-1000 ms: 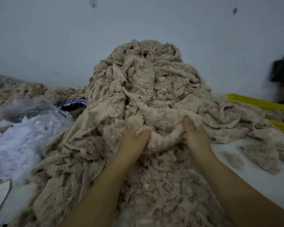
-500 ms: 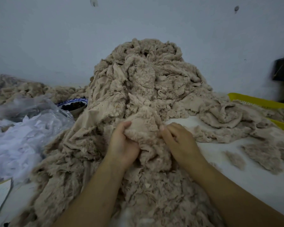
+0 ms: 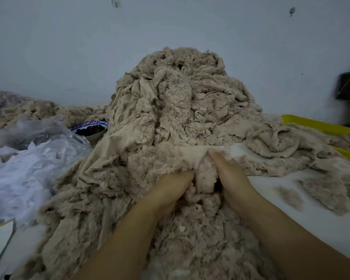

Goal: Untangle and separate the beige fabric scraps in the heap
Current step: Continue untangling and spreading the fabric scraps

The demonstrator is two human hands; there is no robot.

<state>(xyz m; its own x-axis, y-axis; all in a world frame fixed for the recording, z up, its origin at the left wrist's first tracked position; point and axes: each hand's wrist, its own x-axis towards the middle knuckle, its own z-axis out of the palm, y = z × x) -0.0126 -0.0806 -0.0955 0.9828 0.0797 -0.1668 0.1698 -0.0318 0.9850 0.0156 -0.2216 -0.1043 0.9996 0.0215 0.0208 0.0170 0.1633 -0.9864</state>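
Beige fleece scraps in one tall heap (image 3: pixel 176 110), peak toward far edge of table (image 3: pixel 319 221), against pale wall; skirts spilling forward to near edge and out toward right edge. Fuzzy pile faces and smooth backing faces mixed, tangled.

At foot of heap, near-edge centre: left hand (image 3: pixel 168 188), knuckles up, fingers curled down into a fuzzy clump (image 3: pixel 205 178) and clenched on it. Just beside, on other side of same clump: right hand (image 3: pixel 233 178), fingers laid fairly straight along it, fingertips (image 3: pixel 213 153) tucked under a pale smooth fold. Thumb hidden; cannot tell whether pinching or only pressing. Clump upright between both hands, touching each, joined to heap above and below.

On bare white surface right of right hand: loose tufts (image 3: pixel 291 197), apart from heap. At right edge: yellow tray (image 3: pixel 311 124), partly under scraps. Left of heap, touching it: blue-rimmed bowl (image 3: pixel 91 129), dark contents. At left edge: clear plastic bag (image 3: pixel 34 158) of white scraps.
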